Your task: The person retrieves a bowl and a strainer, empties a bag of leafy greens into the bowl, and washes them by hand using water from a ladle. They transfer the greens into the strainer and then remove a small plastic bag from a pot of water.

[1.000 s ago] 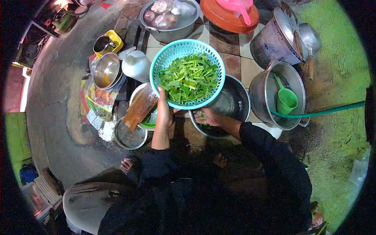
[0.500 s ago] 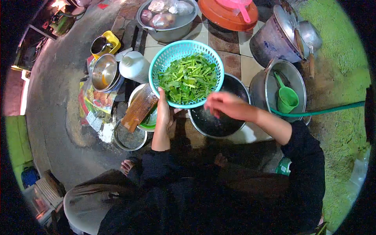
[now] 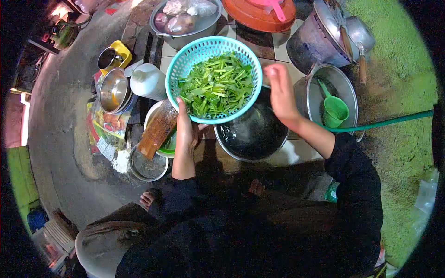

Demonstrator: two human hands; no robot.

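A turquoise colander (image 3: 186,59) full of chopped leafy greens (image 3: 219,86) is held up in front of me, tilted slightly toward me. My left hand (image 3: 184,132) grips its lower left rim, thumb on the near side and the other fingers underneath. Beside the colander's right rim is my right hand (image 3: 282,96), raised with its fingers stretched upward and nothing in it. Below the colander stands a dark basin (image 3: 252,134) of water, partly covered by it. A worn wooden board (image 3: 157,130) rests across a bowl left of my left wrist.
To the right, a metal pot (image 3: 308,95) holds a green dipper (image 3: 334,111), with a green hose (image 3: 389,121) crossing its near rim. A lidded pot (image 3: 310,44) and a basin of bagged food (image 3: 185,39) stand farther back. At left are a white jug (image 3: 147,82) and metal bowls (image 3: 113,90).
My right hand has moved up and right from below the colander's near rim to beside its right rim. The left hand still holds the colander, now slightly higher in view.
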